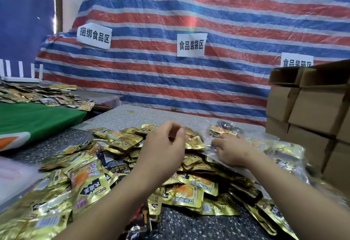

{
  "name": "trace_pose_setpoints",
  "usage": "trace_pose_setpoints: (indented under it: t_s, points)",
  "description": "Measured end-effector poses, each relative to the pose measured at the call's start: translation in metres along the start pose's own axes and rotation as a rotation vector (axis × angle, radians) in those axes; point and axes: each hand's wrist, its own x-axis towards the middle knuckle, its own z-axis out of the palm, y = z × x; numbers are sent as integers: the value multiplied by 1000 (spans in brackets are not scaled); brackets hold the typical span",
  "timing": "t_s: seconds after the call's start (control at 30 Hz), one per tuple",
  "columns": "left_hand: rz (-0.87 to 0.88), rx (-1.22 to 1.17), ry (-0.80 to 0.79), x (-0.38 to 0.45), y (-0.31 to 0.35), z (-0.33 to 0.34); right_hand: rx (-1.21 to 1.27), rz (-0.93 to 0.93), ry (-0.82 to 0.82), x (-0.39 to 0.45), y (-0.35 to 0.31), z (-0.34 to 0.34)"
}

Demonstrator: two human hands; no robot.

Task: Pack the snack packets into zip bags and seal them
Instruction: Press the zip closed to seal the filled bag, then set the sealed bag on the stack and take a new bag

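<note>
A heap of gold snack packets (121, 167) covers the middle and near part of the speckled surface (189, 224), too many and too overlapped to count; a few dark packets lie among them. Toward the right edge lie clear zip bags (284, 150) already holding packets, at least two, though their outlines blur into each other and the exact count cannot be told. One more filled bag (225, 128) sits toward the far right of the heap.

Two bare hands reach over the heap. The left hand (164, 145) hovers above the far middle of the pile, fingers curled with thumb near the fingertips; whether its grip pinches a packet cannot be told. The right hand (231, 148) lies flat on a clear bag near the right side, fingers spread and pressing on the plastic.

The far strip of the surface, along its back edge, is bare, and a patch of bare speckled top shows at the near edge between the forearms. At the near left corner lies a blurred pale stack (13, 181).

Beyond the right edge stand stacked cardboard boxes (310, 111), about six visible. To the left, a green-covered table (37, 118) carries a second spread of packets (37, 95). Behind hangs a red, white and blue striped tarp (189, 12) with three white paper signs (191, 45).
</note>
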Motion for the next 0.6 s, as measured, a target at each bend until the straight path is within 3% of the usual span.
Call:
trace_pose_setpoints:
  t_s: [0.1,0.33,0.43,0.6]
  points:
    - [-26,42,32,5,-2,-8,70,21,133,-8,-8,-6]
    - [16,146,1,5,-7,-4,400,-54,694,-70,-49,-28]
    - [75,177,-67,-1,-1,1,633,-37,759,-111,-67,-41]
    - [118,202,-136,-18,19,-6,1001,10,694,-154,-82,-56]
